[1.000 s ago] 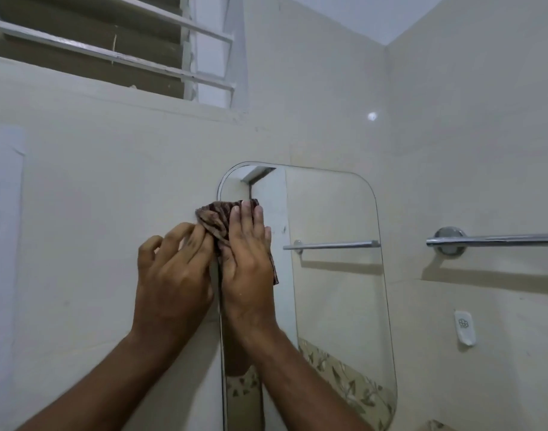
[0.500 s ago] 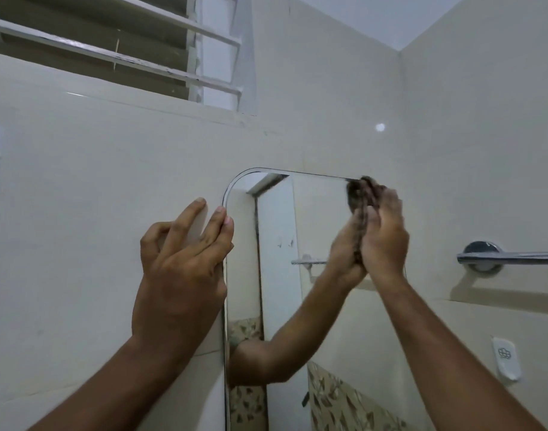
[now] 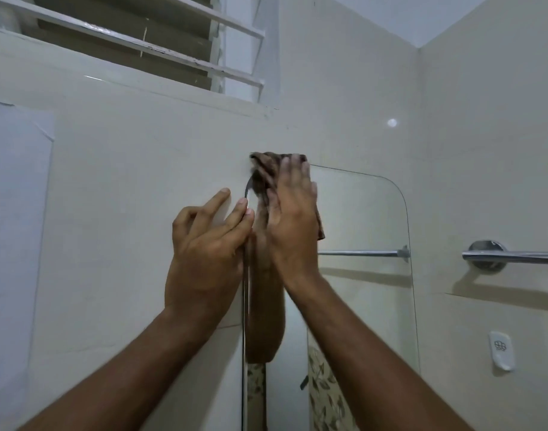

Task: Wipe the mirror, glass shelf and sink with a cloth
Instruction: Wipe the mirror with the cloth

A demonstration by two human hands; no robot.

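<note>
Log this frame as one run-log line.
step: wipe mirror | right hand: flat, presses cloth on top-left corner | left hand: fingertips on wall beside mirror edge | shelf, sink: out of view

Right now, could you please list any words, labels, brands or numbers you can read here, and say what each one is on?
No readable words or numbers anywhere.
White hook on the right wall: an embossed emblem, a cluster of small rounded shapes, no letters to make out.
Mirror, cloth, towel bar, window louvres: no text or label.
</note>
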